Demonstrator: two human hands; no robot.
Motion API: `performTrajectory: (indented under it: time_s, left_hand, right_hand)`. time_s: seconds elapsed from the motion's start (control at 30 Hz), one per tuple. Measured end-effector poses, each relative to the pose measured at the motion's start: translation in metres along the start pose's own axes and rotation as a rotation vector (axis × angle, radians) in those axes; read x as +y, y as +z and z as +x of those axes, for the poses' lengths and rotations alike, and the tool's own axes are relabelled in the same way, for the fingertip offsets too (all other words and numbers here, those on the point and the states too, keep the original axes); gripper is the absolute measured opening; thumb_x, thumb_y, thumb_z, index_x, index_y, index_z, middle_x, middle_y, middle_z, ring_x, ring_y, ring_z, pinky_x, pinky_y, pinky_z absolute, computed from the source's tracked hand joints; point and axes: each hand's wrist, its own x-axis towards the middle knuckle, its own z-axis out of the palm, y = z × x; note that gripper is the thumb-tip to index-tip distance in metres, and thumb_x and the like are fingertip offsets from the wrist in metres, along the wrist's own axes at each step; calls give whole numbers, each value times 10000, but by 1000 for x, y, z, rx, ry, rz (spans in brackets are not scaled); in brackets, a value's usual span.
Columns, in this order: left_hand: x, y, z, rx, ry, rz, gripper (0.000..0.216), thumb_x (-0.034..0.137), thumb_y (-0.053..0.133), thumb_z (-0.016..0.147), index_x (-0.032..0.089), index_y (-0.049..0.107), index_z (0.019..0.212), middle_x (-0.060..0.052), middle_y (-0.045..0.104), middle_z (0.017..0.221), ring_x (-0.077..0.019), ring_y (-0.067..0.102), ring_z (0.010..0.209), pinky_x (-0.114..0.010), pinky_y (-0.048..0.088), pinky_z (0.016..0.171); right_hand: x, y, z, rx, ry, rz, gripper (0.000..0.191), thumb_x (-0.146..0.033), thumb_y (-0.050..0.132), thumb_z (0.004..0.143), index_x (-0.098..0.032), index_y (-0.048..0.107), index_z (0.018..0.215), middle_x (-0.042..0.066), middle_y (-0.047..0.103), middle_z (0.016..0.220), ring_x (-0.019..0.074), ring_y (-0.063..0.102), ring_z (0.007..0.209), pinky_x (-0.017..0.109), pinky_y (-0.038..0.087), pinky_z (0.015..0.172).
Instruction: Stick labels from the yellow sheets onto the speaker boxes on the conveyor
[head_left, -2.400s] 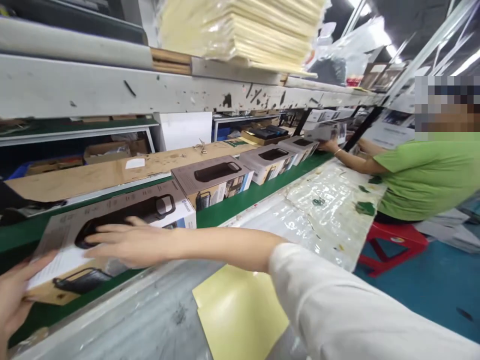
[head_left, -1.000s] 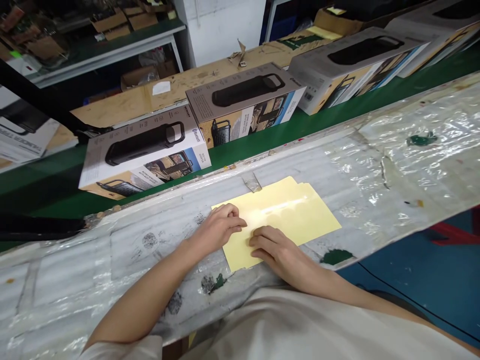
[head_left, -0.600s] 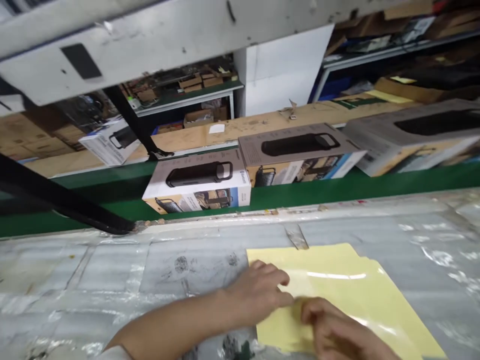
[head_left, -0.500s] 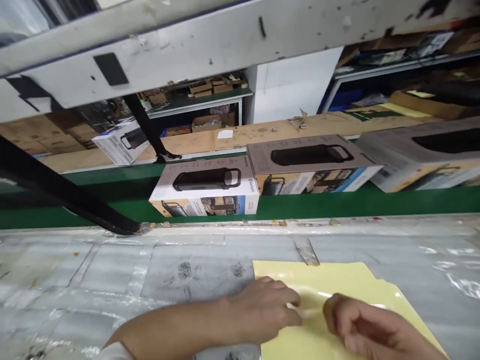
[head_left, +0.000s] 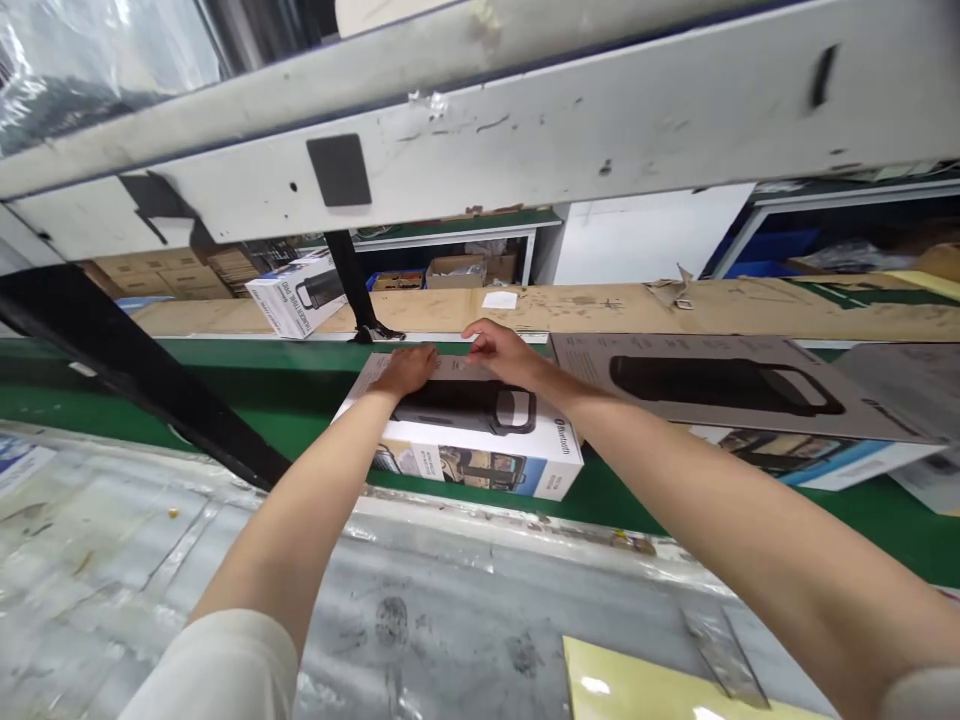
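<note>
Both arms stretch forward to a white printed box [head_left: 457,400] on the green belt, which shows a black speaker with a carry handle. My left hand [head_left: 409,368] rests on the left rear part of the box top, its fingers lying toward the far edge. Above the rear edge, my right hand [head_left: 501,352] has thumb and forefinger pinched together. Whatever may be between those fingertips is too small to make out. A glossy yellow sheet [head_left: 637,680] lies on the near table, partly cut off by the bottom of the view.
Another speaker box [head_left: 720,385] stands to the right on the green belt [head_left: 247,400], with a further one beyond it. A tilted box [head_left: 296,292] sits on the far cardboard-covered ledge [head_left: 585,308]. A black slanted post [head_left: 165,370] and a white overhead beam [head_left: 480,130] frame the reach.
Both hands have moved from the yellow sheet forward and up to the white box on the belt. The view has shifted, so the sheet now appears lower.
</note>
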Motion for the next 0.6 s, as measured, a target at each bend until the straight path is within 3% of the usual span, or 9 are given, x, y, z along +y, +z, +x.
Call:
performTrajectory:
  time_s: [0.13, 0.3, 0.37, 0.47, 0.53, 0.6]
  left_hand:
    - [-4, 13, -5, -4, -2, 14, 349, 246, 329, 1080, 190, 666, 1150, -129, 736, 1240, -285, 681, 1173, -432, 443, 1064]
    - [-6, 9, -6, -17, -20, 18, 335, 235, 329, 1079, 180, 653, 1148, -134, 741, 1226, -284, 674, 1194, -435, 428, 1072]
    - [-6, 7, -8, -16, -20, 21, 335, 241, 325, 1083, 174, 642, 1166, -135, 741, 1224, -285, 672, 1200, -435, 422, 1079]
    - [-7, 8, -11, -10, -18, 27, 331, 242, 326, 1084, 164, 633, 1179, -137, 743, 1216, -287, 669, 1206, -438, 416, 1091]
    - [-8, 7, -12, -4, -22, 33, 328, 237, 334, 1080, 154, 637, 1176, -149, 740, 1220, -295, 666, 1211, -444, 420, 1091]
    - [-9, 5, -13, 0, -29, 38, 331, 230, 342, 1075, 145, 644, 1181, -158, 737, 1228, -301, 664, 1219, -444, 423, 1092]
  right_hand:
    - [24, 20, 49, -13, 9, -89, 264, -206, 688, 759, -242, 557, 986, -43, 636, 744, 182, 614, 737, 287, 461, 690]
    - [39, 26, 73, -58, 56, -233, 372, -194, 781, 716, -241, 587, 1030, -34, 661, 762, 182, 606, 691, 287, 467, 656]
    - [39, 25, 74, -16, 65, -301, 360, -161, 751, 744, -226, 596, 1062, 15, 690, 846, 219, 635, 764, 323, 496, 701]
    - [34, 28, 60, 57, 0, -394, 321, -98, 625, 823, -195, 607, 1128, 117, 708, 1091, 295, 646, 1035, 393, 507, 875]
    - [30, 34, 46, 34, -77, -432, 365, -87, 576, 868, -199, 603, 1215, 131, 703, 1213, 304, 620, 1168, 404, 480, 977]
    - [27, 42, 34, -26, -118, -461, 422, -131, 570, 921, -210, 559, 1335, 132, 718, 1241, 305, 636, 1177, 414, 475, 1000]
